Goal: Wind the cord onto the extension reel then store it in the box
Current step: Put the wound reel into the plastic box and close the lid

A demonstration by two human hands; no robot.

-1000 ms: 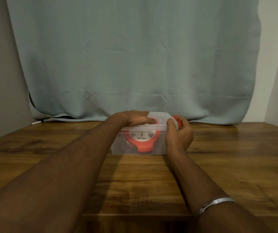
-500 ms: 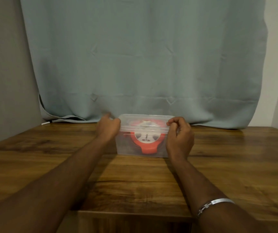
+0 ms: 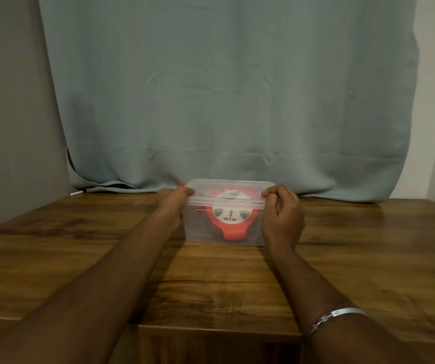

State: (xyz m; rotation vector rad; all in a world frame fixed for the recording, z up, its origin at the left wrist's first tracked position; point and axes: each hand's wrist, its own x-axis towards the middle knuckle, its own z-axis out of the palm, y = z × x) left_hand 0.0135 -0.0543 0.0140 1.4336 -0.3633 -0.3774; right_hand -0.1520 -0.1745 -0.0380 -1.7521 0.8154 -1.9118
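Wooden bench (image 3: pixel 211 285) w/ clear plastic box (image 3: pixel 225 232) holding red-and-white extension reel (image 3: pixel 230 219), lid (image 3: pixel 226 191) on; left hand (image 3: pixel 173 203) & right hand (image 3: pixel 282 216) clamped on lid ends — storing step, next prob. press corners till lid seats.

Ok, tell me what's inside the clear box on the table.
Inside the clear box, under its lid, sits the orange extension reel with its white socket face showing. The left hand and right hand cover both ends, hiding anything there.
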